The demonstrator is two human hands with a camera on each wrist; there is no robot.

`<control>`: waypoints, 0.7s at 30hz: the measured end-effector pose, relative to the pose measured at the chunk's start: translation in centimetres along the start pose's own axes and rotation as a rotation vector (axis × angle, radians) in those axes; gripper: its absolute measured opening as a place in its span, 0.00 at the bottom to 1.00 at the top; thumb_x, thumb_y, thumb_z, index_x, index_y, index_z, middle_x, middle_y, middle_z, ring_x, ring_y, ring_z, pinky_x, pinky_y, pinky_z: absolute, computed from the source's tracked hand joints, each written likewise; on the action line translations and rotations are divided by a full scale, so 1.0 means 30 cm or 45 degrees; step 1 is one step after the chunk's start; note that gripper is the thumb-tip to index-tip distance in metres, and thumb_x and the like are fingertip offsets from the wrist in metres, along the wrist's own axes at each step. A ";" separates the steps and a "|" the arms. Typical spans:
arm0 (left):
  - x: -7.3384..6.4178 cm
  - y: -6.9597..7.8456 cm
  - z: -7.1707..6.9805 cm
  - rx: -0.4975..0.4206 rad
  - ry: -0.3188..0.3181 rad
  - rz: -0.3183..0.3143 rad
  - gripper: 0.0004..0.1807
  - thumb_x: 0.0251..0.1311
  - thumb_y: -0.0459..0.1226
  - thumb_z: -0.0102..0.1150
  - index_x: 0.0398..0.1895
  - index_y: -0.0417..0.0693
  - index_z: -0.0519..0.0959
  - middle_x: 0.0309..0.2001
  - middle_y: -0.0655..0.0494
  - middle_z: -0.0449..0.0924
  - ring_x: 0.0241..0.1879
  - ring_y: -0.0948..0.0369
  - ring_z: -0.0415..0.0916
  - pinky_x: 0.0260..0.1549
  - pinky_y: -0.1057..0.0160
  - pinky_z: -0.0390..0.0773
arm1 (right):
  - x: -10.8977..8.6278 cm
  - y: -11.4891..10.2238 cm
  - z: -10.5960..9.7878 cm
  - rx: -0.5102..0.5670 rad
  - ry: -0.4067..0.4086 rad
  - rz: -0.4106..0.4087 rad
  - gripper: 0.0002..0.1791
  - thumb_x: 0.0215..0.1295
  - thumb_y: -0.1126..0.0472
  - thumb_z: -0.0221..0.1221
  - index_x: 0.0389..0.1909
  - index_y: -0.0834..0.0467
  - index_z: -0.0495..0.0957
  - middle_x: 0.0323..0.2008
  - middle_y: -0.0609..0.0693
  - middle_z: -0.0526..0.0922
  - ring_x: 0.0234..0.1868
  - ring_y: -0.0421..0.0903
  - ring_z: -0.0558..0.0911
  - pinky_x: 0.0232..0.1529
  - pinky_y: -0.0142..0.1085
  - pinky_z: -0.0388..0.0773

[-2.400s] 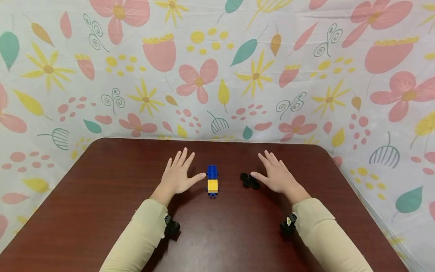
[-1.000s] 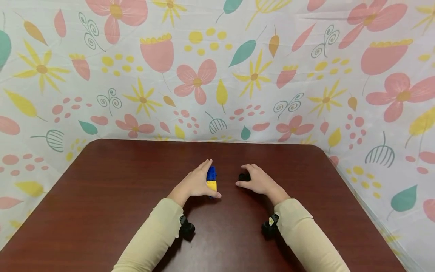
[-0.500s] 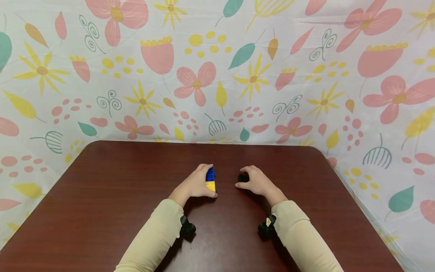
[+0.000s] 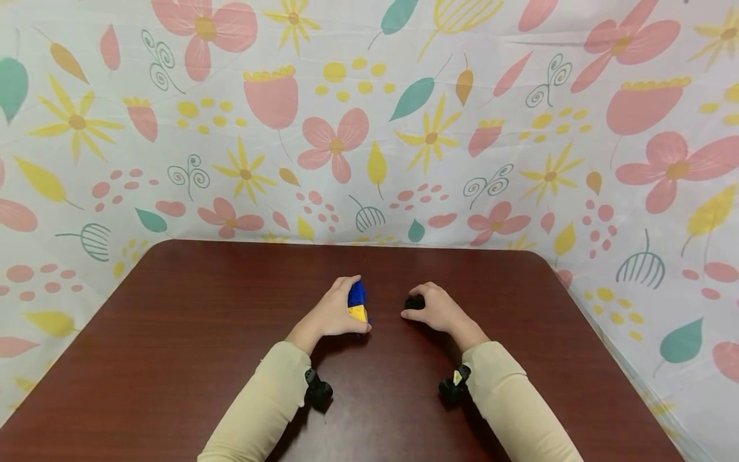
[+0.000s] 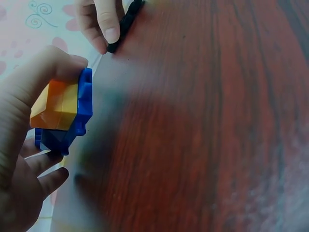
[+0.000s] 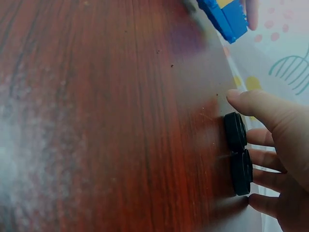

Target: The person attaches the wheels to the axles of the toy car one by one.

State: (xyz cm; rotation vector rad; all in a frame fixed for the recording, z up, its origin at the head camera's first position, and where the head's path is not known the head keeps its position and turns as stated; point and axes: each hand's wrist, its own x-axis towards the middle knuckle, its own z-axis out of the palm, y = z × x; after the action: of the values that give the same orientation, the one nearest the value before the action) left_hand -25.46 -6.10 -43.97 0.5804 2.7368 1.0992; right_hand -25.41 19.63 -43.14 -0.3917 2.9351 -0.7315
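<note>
My left hand (image 4: 331, 314) grips a toy brick car base (image 4: 357, 313) of blue and yellow pieces, thumb at the near end and fingers at the far end. In the left wrist view, the yellow block (image 5: 63, 104) sits against the blue base (image 5: 85, 101), raised above the tabletop. Some of it is hidden by the hand. My right hand (image 4: 443, 312) curls round black toy wheels (image 4: 413, 303) on the table. Two wheels (image 6: 235, 131) show side by side in the right wrist view, between the thumb and fingers; others may be covered.
The dark reddish-brown table (image 4: 369, 398) has rounded far corners. Behind it hangs a white cloth (image 4: 369, 128) printed with flowers and leaves. A black wrist camera (image 4: 319, 389) is strapped to the left sleeve, another wrist camera (image 4: 453, 387) to the right.
Both hands have gone from spread flat on the table to curled round things. The left has taken hold of the car base and tilted it slightly up; the right has closed in round the wheels.
</note>
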 end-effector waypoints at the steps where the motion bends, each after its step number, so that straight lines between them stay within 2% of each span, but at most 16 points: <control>1: 0.000 0.000 0.001 -0.009 0.002 -0.002 0.60 0.37 0.51 0.74 0.74 0.54 0.49 0.70 0.51 0.53 0.57 0.53 0.66 0.53 0.53 0.75 | 0.001 0.001 0.000 0.001 0.002 0.003 0.31 0.57 0.47 0.64 0.56 0.63 0.74 0.56 0.60 0.73 0.58 0.56 0.73 0.58 0.50 0.71; 11: 0.002 0.014 0.012 -0.107 0.052 0.008 0.59 0.38 0.49 0.73 0.75 0.59 0.48 0.70 0.50 0.52 0.56 0.53 0.67 0.51 0.54 0.75 | 0.004 0.006 0.008 -0.027 0.044 -0.020 0.29 0.57 0.47 0.64 0.52 0.64 0.77 0.54 0.60 0.75 0.57 0.57 0.73 0.58 0.51 0.71; 21: 0.003 0.004 0.031 -0.256 0.136 0.013 0.61 0.38 0.52 0.75 0.75 0.58 0.48 0.70 0.50 0.52 0.62 0.50 0.63 0.56 0.49 0.73 | 0.002 -0.004 0.011 -0.019 0.066 0.002 0.27 0.57 0.47 0.64 0.50 0.63 0.78 0.52 0.59 0.76 0.54 0.55 0.75 0.56 0.49 0.73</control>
State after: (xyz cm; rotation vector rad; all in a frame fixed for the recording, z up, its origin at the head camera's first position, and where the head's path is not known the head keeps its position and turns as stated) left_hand -25.26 -5.39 -44.56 0.5214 2.6672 1.4249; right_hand -25.39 19.36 -43.36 -0.3779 2.9901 -0.7312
